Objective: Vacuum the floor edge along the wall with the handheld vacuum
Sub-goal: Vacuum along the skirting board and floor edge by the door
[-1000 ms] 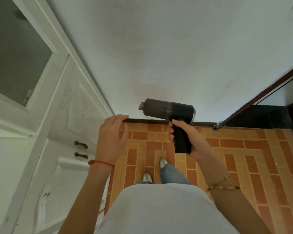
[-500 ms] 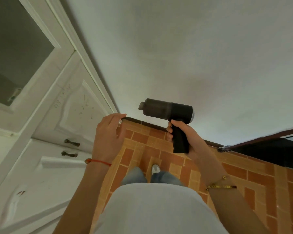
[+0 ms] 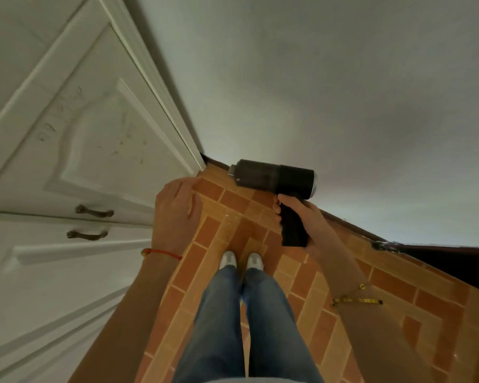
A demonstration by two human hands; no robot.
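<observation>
Orange and red brick-pattern tiled floor [image 3: 329,322], 2 white shoes [image 3: 242,260] standing on it

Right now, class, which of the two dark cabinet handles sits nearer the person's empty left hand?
The upper handle, on the door panel nearer the wall corner. It lies closer to the left hand than the lower handle.

No readable text anywhere in view.

The handheld vacuum [image 3: 274,179] shows a plain dark body with no brand or label that can be made out. The white cabinet door [image 3: 94,139] bears only faint scribbled marks near its upper panel edge, too smudged to read as letters or numbers. The wall [image 3: 315,78] carries no sign.
</observation>
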